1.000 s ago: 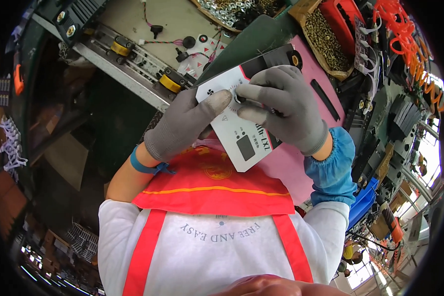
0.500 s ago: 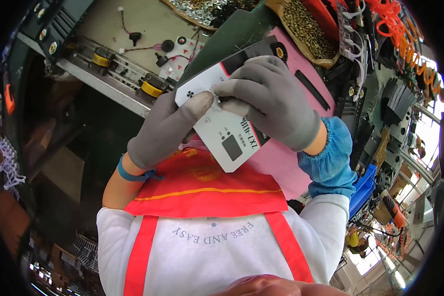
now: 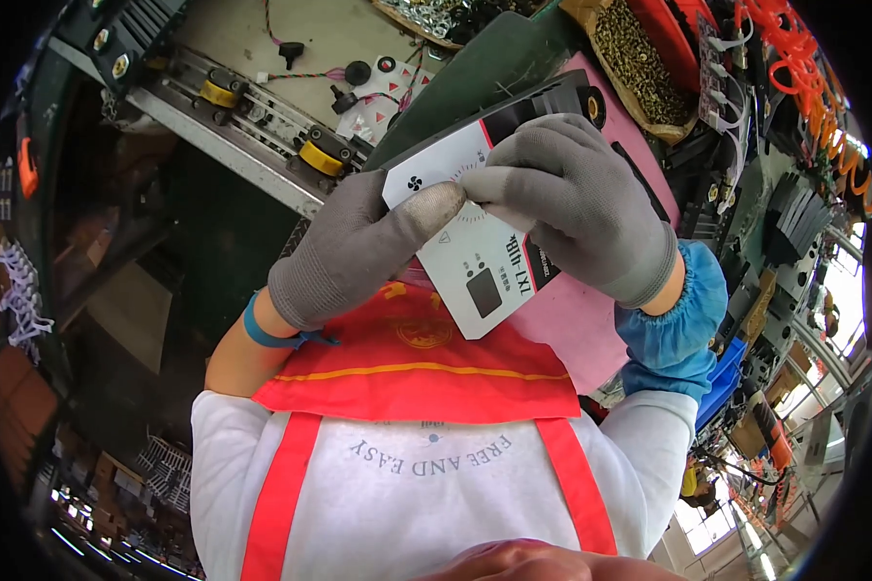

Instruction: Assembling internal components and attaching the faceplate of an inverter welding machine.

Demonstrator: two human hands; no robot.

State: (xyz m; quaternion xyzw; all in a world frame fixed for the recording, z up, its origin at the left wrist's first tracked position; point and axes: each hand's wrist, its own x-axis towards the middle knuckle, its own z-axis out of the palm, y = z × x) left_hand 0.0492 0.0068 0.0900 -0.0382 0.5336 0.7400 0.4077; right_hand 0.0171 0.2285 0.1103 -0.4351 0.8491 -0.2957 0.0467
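A device housing with a white and black printed front panel [image 3: 462, 283] is held at a slant before my chest. The panel has a dark rectangular window, a fan symbol and a ring of dial marks. Around its left edge curls my gloved left hand [image 3: 354, 247], thumb pressed on the panel face beside the dial marks. My gloved right hand [image 3: 586, 208] lies over the upper right of the panel, its thumb and forefinger pinched together at the dial centre, touching my left thumb tip. Whatever sits between those fingertips is hidden.
A pink mat [image 3: 567, 334] lies under the housing. Boxes of small brass-coloured parts [image 3: 639, 73] and silver parts [image 3: 455, 19] stand behind. Wired components [image 3: 358, 73] lie at the far left, beyond a metal rail with yellow rollers [image 3: 320, 158]. Red coiled hoses [image 3: 794, 68] hang at right.
The right thumb and forefinger have closed together at the dial centre, and the left thumb tip now meets them. The whole scene has shifted slightly rightward in view.
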